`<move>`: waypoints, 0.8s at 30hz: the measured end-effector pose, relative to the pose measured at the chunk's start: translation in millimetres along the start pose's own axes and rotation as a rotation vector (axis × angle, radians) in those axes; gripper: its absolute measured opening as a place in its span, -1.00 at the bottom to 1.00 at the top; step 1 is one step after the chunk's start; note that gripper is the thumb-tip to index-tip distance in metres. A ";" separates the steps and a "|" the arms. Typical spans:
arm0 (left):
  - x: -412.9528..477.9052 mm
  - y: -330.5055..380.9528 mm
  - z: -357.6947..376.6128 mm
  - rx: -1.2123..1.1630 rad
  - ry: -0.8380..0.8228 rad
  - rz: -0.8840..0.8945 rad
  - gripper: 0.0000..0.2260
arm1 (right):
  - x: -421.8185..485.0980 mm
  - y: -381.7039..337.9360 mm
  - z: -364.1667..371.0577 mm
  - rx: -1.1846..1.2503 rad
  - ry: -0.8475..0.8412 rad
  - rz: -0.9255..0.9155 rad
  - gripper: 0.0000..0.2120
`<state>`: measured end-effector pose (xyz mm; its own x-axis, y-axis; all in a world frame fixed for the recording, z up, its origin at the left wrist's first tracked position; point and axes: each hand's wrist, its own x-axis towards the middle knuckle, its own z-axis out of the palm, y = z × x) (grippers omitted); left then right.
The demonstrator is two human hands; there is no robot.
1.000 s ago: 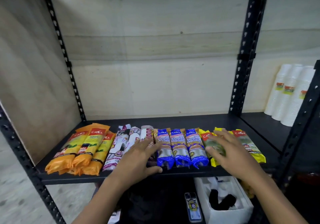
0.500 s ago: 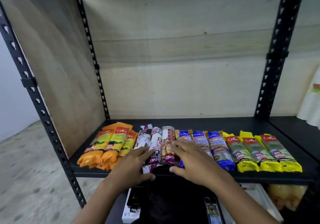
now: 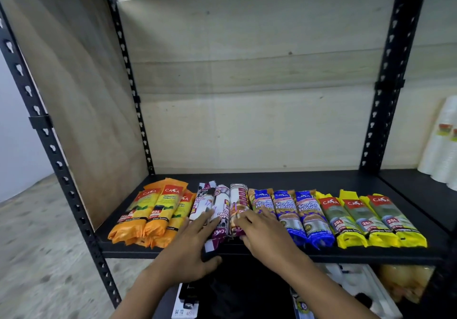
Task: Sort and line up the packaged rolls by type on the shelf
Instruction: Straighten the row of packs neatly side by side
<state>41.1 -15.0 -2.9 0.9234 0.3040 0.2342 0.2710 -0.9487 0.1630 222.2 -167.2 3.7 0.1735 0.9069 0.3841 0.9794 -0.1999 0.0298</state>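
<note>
My left hand [image 3: 195,242] lies flat with the fingers spread over the white-and-purple rolls [image 3: 220,207], its thumb down at the front lip of the black shelf [image 3: 296,177]. My right hand [image 3: 267,237] rests just beside it, fingers loosely straight and pressing on the rightmost of those rolls and on the first blue one; neither hand pinches anything.

The shelf carries one row of packaged rolls, lengthwise, side by side. Outward from my left hand sit the orange rolls [image 3: 158,210], bunched and partly overlapping. Outward from my right hand come three blue rolls [image 3: 286,210], then three yellow rolls [image 3: 358,217]. Below my right forearm a white box [image 3: 378,291] holds something dark that I cannot make out. Far beyond my right hand stand stacks of white cups [image 3: 442,145].

Orange, blue and yellow rolls read "CASA". The orange ones also show "60L" and "Degradable"; the blue, "Singlet Handle"; the yellow, "25L". Under my fingers I read "DRAW STRING".
</note>
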 end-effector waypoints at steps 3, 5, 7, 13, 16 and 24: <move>4.8 -0.5 -22.8 -0.071 -0.032 0.045 -0.37 | 2.8 2.3 -13.9 0.041 -0.023 -0.011 -0.64; 13.7 -2.0 -31.9 -0.009 -0.037 0.086 -0.33 | 4.0 0.1 -22.9 0.075 -0.009 -0.016 -0.66; 22.0 -1.6 -38.5 0.065 -0.058 0.121 -0.26 | 4.7 -1.6 -31.3 0.125 0.023 -0.003 -0.70; 27.9 2.8 -50.0 -0.100 -0.192 0.043 -0.33 | 11.1 8.1 -53.2 0.294 0.111 0.052 -0.89; 33.1 1.8 -49.0 -0.138 -0.213 0.039 -0.46 | 17.2 12.2 -69.3 0.443 0.246 0.108 -0.94; 51.4 3.1 -46.3 0.144 -0.293 0.190 -0.35 | 50.0 30.5 -121.9 0.663 0.264 0.361 -0.81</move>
<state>76.8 1.8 54.1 0.9938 0.1037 -0.0403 0.1039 -0.9946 0.0022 248.1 -173.2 136.3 0.5423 0.6941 0.4734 0.7395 -0.1270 -0.6610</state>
